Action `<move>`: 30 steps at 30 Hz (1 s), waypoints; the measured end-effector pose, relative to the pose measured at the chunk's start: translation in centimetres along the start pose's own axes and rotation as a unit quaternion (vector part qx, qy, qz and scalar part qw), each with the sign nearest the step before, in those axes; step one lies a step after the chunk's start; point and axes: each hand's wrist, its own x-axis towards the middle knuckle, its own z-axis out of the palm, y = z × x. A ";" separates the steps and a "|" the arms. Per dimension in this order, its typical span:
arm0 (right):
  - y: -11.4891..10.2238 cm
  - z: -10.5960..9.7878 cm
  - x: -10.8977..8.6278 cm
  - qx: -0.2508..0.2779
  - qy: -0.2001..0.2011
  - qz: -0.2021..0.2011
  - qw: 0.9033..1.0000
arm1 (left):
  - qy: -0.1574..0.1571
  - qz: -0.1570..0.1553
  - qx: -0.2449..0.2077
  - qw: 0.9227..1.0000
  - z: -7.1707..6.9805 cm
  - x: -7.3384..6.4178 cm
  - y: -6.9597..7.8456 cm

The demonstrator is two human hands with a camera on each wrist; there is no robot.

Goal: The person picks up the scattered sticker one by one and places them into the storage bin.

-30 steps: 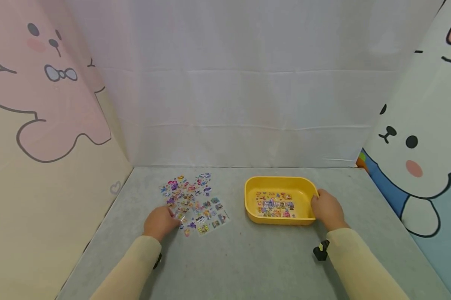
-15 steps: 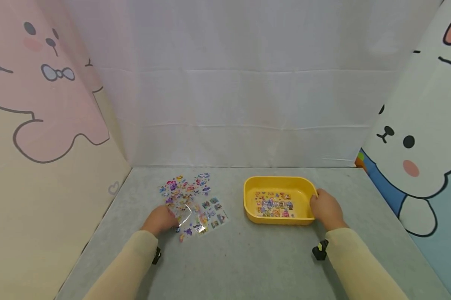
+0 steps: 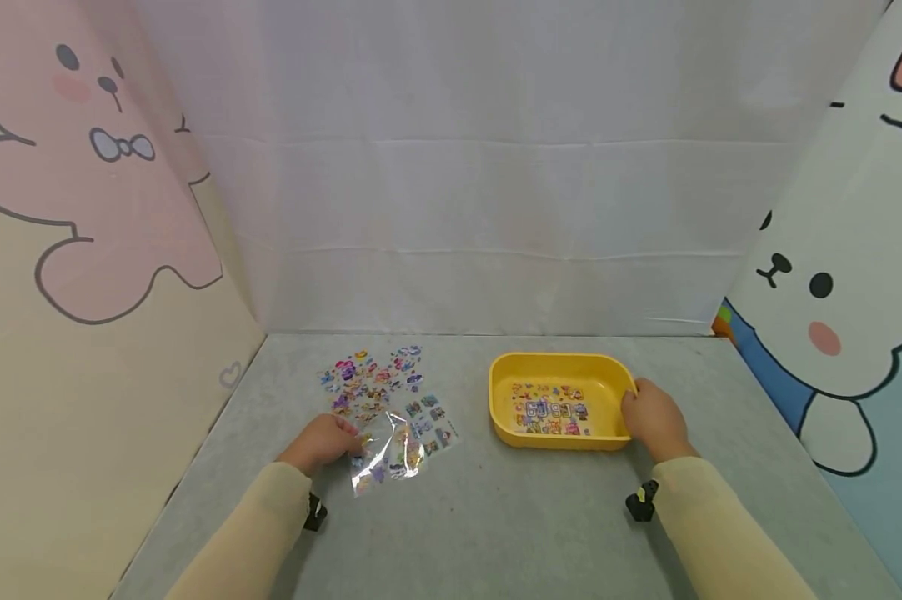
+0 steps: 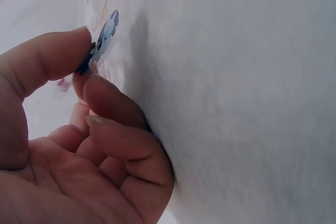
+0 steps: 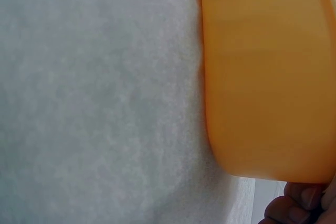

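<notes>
My left hand (image 3: 322,443) pinches the left edge of a clear sticker sheet (image 3: 386,454), which glints as it lifts over other sheets. In the left wrist view, thumb and forefinger meet on the sheet's edge at a blue sticker (image 4: 107,32), the other fingers curled below. Several more transparent sticker sheets (image 3: 368,383) with colourful small pictures lie overlapping beneath and behind it. To the right, my right hand (image 3: 653,421) grips the right rim of a yellow plastic tray (image 3: 559,443). A sticker sheet (image 3: 550,410) lies flat inside. The right wrist view shows the tray's outer wall (image 5: 268,77).
Both the sheets and the tray are on a grey table (image 3: 466,525). A white curtain (image 3: 488,167) hangs along its back edge. Cartoon-printed panels stand at the left (image 3: 121,400) and right (image 3: 849,250).
The pinched sheet has been drawn toward the near side and partly raised, its surface now catching the light. My left hand shifts slightly left; my right hand and the tray stay put.
</notes>
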 end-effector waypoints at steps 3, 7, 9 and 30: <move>0.0 0.0 0.0 0.002 -0.002 0.001 1.000 | -0.017 -0.007 -0.048 0.999 -0.1 -0.1 0.1; 0.1 0.1 0.1 -0.001 -0.001 -0.002 1.000 | -0.026 -0.011 -0.090 0.996 -0.2 0.0 0.2; 0.2 0.2 0.2 -0.004 0.001 -0.005 1.000 | -0.027 -0.013 -0.107 0.994 -0.2 0.0 0.3; 0.2 0.2 0.6 -0.003 -0.003 0.000 1.000 | -0.044 -0.002 -0.186 0.982 0.9 0.2 0.6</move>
